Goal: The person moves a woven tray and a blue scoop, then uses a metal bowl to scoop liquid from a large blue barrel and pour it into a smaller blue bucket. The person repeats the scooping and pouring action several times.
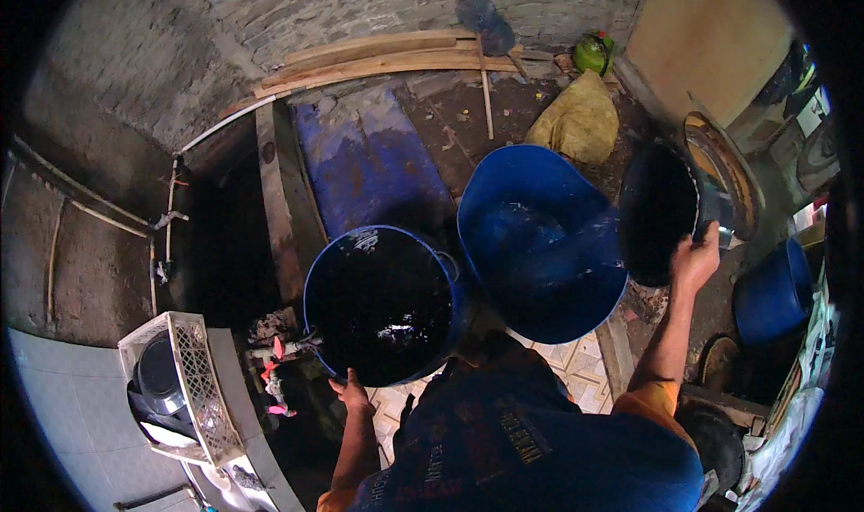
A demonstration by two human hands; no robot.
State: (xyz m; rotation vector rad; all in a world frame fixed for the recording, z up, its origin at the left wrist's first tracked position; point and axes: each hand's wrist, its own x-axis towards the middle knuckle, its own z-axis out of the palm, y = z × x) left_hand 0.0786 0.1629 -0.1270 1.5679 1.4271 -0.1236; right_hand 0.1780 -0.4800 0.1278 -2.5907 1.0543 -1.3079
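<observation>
My right hand (695, 258) grips the rim of a dark round vessel (656, 215), tipped towards a wide blue plastic tub (540, 242); a thin streak of water seems to run between them. To the left of the tub stands a round blue drum (445, 340) filled with dark liquid that reflects light. My left hand (354, 394) rests at the near rim of this drum, thumb up against it; the fingers are partly hidden, so their hold is unclear. Beside the drum's left edge are pipes with a red-handled valve (278, 349).
A white plastic crate (209, 384) with dishes stands at lower left. Beyond the tubs lie a blue board (368, 168), wooden planks (378, 60), a yellowish sack (582, 117) and a green gas cylinder (591, 54). Another blue tub (773, 296) is at right. A dark pit (226, 242) lies left.
</observation>
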